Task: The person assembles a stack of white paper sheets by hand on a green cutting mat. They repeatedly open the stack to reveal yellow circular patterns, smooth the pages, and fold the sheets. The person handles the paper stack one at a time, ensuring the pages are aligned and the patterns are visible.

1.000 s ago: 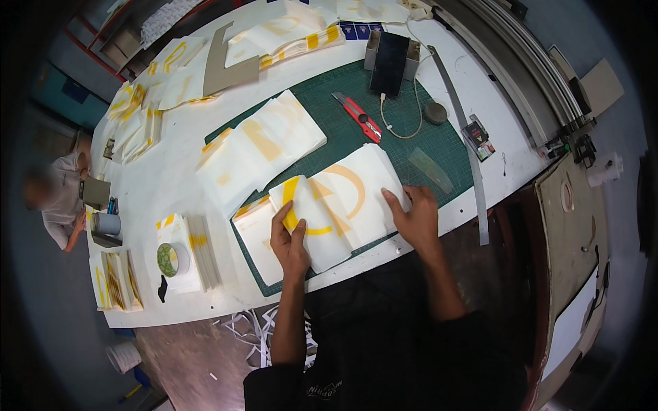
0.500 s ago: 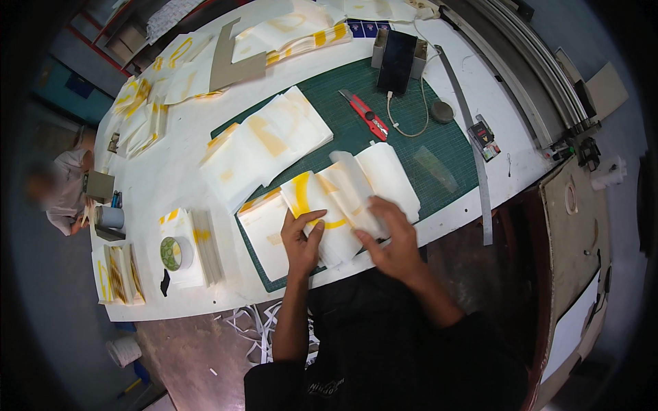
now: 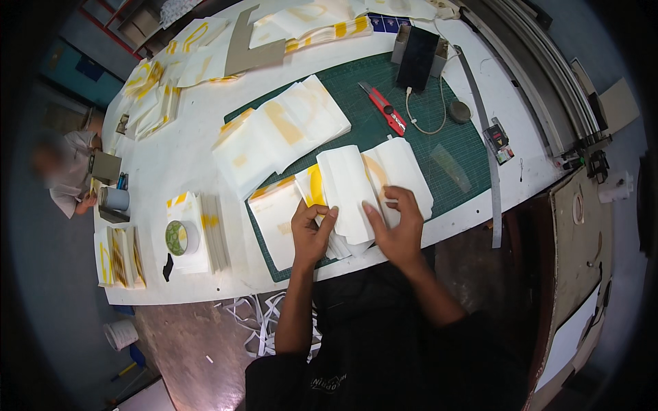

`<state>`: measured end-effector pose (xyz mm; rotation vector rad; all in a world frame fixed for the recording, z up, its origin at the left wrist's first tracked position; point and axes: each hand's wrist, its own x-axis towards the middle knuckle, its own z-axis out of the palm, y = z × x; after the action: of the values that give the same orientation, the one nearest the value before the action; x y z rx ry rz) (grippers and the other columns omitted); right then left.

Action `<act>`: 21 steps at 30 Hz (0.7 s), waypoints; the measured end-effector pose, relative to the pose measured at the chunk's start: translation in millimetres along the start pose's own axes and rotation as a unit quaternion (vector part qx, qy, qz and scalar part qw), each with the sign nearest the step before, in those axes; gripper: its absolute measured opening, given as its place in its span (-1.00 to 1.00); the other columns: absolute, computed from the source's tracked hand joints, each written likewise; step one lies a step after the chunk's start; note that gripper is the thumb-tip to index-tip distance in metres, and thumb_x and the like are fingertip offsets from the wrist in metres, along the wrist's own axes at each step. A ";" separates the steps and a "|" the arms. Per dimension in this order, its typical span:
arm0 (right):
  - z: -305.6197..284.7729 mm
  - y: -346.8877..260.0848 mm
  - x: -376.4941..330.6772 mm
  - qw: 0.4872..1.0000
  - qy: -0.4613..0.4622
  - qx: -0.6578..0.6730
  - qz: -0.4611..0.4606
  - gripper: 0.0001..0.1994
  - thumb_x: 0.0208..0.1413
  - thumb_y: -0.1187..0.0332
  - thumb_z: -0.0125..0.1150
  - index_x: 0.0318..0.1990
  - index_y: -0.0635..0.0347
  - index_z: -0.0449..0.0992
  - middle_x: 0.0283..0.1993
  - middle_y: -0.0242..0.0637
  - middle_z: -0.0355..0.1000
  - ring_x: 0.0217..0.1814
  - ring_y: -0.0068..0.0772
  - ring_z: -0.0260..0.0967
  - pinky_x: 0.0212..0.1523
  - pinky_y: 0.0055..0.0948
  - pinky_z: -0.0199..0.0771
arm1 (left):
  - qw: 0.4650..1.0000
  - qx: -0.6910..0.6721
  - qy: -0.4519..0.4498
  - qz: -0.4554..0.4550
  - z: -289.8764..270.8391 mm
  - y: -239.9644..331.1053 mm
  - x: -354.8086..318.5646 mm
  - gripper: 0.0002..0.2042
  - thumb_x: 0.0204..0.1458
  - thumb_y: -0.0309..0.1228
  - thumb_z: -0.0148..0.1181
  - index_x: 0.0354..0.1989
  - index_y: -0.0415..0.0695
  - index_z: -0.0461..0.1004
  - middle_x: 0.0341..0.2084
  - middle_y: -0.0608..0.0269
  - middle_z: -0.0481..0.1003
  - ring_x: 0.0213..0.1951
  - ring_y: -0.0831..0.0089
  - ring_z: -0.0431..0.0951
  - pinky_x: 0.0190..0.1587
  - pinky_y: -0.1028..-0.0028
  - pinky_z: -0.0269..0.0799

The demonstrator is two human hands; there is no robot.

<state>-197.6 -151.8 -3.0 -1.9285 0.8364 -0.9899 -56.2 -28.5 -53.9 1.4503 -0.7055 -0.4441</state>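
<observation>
A folded white paper sheet [image 3: 345, 181] with yellow printed shapes lies in front of me, on top of other white sheets [image 3: 274, 236]. My left hand [image 3: 314, 229] has thumb and fingers closed on its lower left edge, beside a yellow curved print. My right hand [image 3: 399, 225] rests on the right part of the sheet, thumb at the edge of the upper panel. Its bent fingers stand apart from the thumb, on the panel to the right. Beneath the sheets is a green cutting mat [image 3: 449, 147]. Another stack of folded sheets [image 3: 291, 127] lies just beyond.
A red utility knife [image 3: 384, 109], a phone [image 3: 417, 58] with a cable and a round dark object [image 3: 459, 111] sit on the mat. A long metal ruler [image 3: 485, 123] lies right. A tape roll [image 3: 181, 238] rests on stacked paper at left. Another person [image 3: 72, 161] is far left.
The lifted translucent panel has been turned over to the left and lies flatter, covering part of the yellow print. Both hands stay at the sheet. The whole view has shifted slightly.
</observation>
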 end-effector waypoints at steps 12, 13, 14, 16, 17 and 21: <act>-0.4 10.7 13.6 0.972 -0.168 0.100 0.128 -0.66 0.24 0.41 0.39 0.06 0.50 0.59 -0.12 0.00 0.67 -0.12 -0.35 0.66 -0.06 -0.42 0.65 | 0.993 -0.101 -0.043 -0.051 -3.9 15.0 1.3 -0.84 0.26 -0.54 0.23 -0.11 -0.42 0.62 -0.11 0.14 0.44 -0.03 0.38 0.53 0.01 0.44 0.44; -0.3 11.5 13.1 0.971 -0.169 0.108 0.133 -0.68 0.25 0.42 0.37 0.06 0.50 0.60 -0.12 -0.01 0.67 -0.12 -0.36 0.65 -0.06 -0.42 0.65 | 0.993 -0.102 -0.046 -0.047 -4.5 14.9 0.6 -0.84 0.26 -0.54 0.23 -0.12 -0.42 0.62 -0.11 0.14 0.43 -0.03 0.38 0.53 0.00 0.45 0.44; -0.3 11.4 13.0 0.970 -0.168 0.115 0.135 -0.69 0.25 0.41 0.36 0.03 0.50 0.60 -0.12 0.03 0.66 -0.12 -0.31 0.66 -0.07 -0.40 0.65 | 0.994 -0.089 -0.048 -0.050 -5.2 13.6 0.0 -0.81 0.26 -0.52 0.21 -0.08 -0.42 0.61 -0.06 0.12 0.47 -0.02 0.37 0.54 0.03 0.43 0.44; -0.1 10.8 12.7 0.968 -0.165 0.130 0.140 -0.71 0.25 0.39 0.35 -0.01 0.49 0.61 -0.12 0.10 0.64 -0.12 -0.20 0.68 -0.09 -0.34 0.66 | 0.995 -0.063 -0.053 -0.057 -8.1 9.3 -1.5 -0.75 0.27 -0.49 0.17 0.00 -0.41 0.60 0.03 0.08 0.55 0.02 0.36 0.56 0.10 0.39 0.43; -0.4 10.4 12.6 0.969 -0.167 0.119 0.134 -0.71 0.27 0.41 0.33 0.01 0.49 0.61 -0.13 0.05 0.65 -0.12 -0.28 0.66 -0.09 -0.39 0.64 | 0.995 -0.061 -0.054 -0.055 -8.9 8.2 -1.4 -0.75 0.27 -0.49 0.17 -0.01 -0.42 0.61 0.02 0.08 0.55 0.02 0.36 0.56 0.10 0.39 0.42; -4.4 5.8 13.9 0.971 -0.179 0.093 0.126 -0.73 0.32 0.44 0.27 0.05 0.50 0.60 -0.16 -0.07 0.67 -0.14 -0.46 0.62 -0.11 -0.49 0.60 | 0.995 -0.080 -0.051 -0.044 -6.8 13.5 0.5 -0.79 0.28 -0.50 0.20 -0.08 -0.42 0.63 -0.06 0.10 0.47 -0.03 0.38 0.53 0.03 0.43 0.41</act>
<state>-195.9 -167.3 -1.8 -1.7194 0.7274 -0.5262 -53.1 -22.5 -40.4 1.3187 -0.6735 -0.6337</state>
